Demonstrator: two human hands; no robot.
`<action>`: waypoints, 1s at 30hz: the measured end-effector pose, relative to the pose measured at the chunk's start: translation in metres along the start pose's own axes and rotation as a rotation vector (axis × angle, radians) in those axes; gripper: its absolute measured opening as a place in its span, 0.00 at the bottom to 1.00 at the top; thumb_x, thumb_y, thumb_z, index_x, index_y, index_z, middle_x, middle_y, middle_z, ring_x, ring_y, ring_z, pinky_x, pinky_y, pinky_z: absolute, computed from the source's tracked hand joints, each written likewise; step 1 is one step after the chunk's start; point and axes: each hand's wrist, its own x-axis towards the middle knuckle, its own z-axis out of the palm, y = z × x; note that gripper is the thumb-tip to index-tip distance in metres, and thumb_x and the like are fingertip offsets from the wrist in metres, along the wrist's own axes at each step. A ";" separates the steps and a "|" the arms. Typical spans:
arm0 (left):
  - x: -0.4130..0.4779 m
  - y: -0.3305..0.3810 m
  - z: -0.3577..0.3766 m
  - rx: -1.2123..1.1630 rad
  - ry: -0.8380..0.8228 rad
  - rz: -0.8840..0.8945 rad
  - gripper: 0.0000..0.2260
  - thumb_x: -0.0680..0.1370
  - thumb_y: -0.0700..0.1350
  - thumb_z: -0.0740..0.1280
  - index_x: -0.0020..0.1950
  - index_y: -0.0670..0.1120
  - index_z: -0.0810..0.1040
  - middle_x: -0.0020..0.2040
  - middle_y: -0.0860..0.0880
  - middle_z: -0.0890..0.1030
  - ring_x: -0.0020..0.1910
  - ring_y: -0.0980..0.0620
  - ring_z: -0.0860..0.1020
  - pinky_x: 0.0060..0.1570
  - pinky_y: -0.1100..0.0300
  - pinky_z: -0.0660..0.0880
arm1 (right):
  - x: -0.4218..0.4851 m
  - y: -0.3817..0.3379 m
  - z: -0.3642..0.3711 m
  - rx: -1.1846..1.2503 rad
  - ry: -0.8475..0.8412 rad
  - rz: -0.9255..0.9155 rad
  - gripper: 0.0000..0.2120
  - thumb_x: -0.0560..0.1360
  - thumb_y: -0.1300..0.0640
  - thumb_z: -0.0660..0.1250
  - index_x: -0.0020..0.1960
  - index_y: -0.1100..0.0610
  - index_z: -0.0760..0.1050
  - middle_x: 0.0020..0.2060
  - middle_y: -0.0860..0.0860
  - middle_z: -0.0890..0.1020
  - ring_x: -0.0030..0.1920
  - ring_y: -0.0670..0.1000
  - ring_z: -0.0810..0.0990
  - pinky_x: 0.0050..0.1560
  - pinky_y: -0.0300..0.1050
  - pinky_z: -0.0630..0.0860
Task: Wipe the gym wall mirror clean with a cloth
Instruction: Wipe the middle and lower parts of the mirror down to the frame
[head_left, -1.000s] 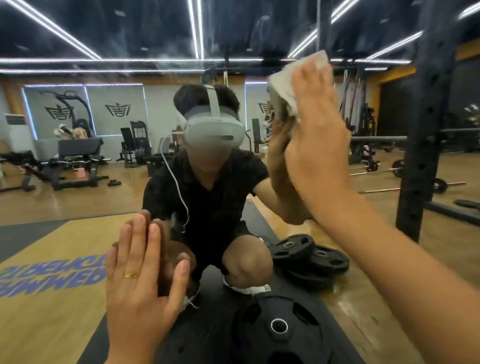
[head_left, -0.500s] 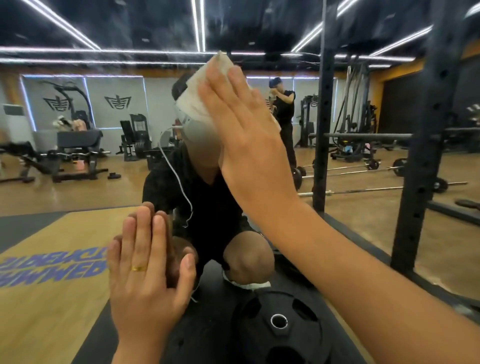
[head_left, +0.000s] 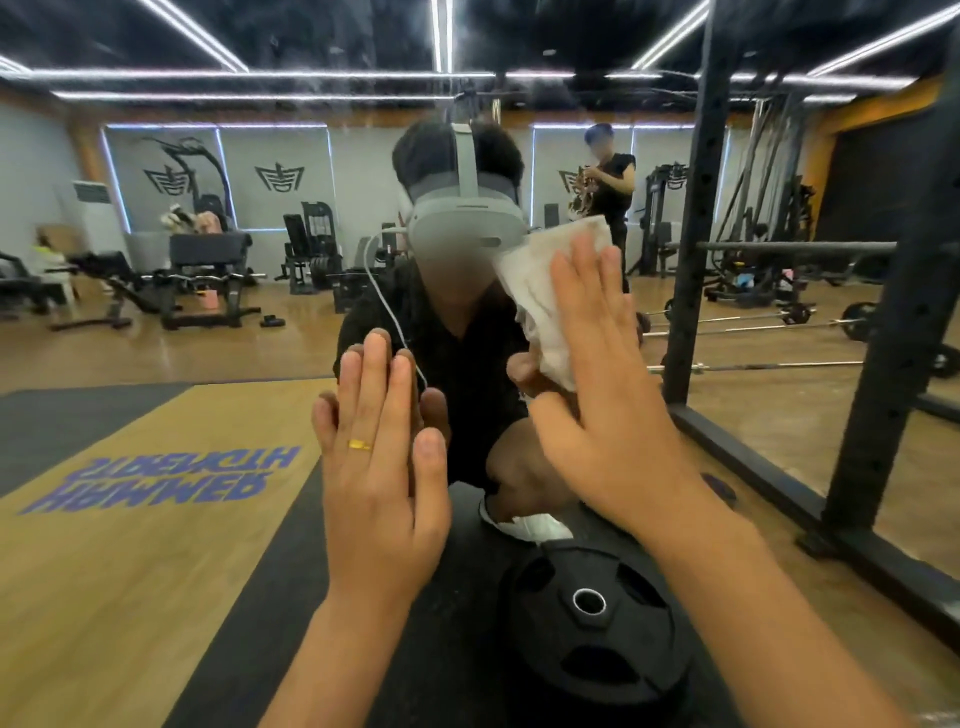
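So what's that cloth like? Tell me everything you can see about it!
The cloth is white, thin and crumpled, with faint brownish smudges near its top edge. It lies spread against the mirror, pressed there by the straight fingers of the right hand. Its top and left side stick out past the hand; the rest is hidden under the palm.

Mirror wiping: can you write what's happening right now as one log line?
step: wiping | right hand: flat, presses cloth on mirror | left hand: flat on mirror, holds nothing
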 end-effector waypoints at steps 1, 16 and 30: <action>0.005 0.006 -0.003 -0.026 -0.001 0.012 0.23 0.84 0.43 0.55 0.79 0.37 0.66 0.81 0.41 0.63 0.83 0.45 0.55 0.81 0.39 0.49 | -0.012 -0.002 0.004 0.058 -0.029 0.046 0.44 0.73 0.65 0.59 0.84 0.57 0.42 0.84 0.50 0.40 0.82 0.47 0.33 0.82 0.52 0.37; 0.001 0.038 0.009 0.012 -0.137 0.071 0.21 0.83 0.53 0.65 0.71 0.43 0.78 0.76 0.51 0.73 0.81 0.48 0.63 0.81 0.37 0.46 | -0.067 0.018 0.014 0.221 0.106 0.025 0.32 0.76 0.74 0.55 0.80 0.64 0.60 0.81 0.56 0.60 0.83 0.52 0.55 0.82 0.52 0.55; -0.005 0.072 0.044 0.148 -0.217 0.114 0.31 0.81 0.45 0.55 0.84 0.44 0.51 0.85 0.46 0.52 0.84 0.49 0.45 0.82 0.48 0.40 | -0.099 0.037 0.075 -0.076 0.424 0.182 0.29 0.83 0.58 0.58 0.82 0.62 0.56 0.83 0.57 0.54 0.84 0.55 0.48 0.82 0.55 0.41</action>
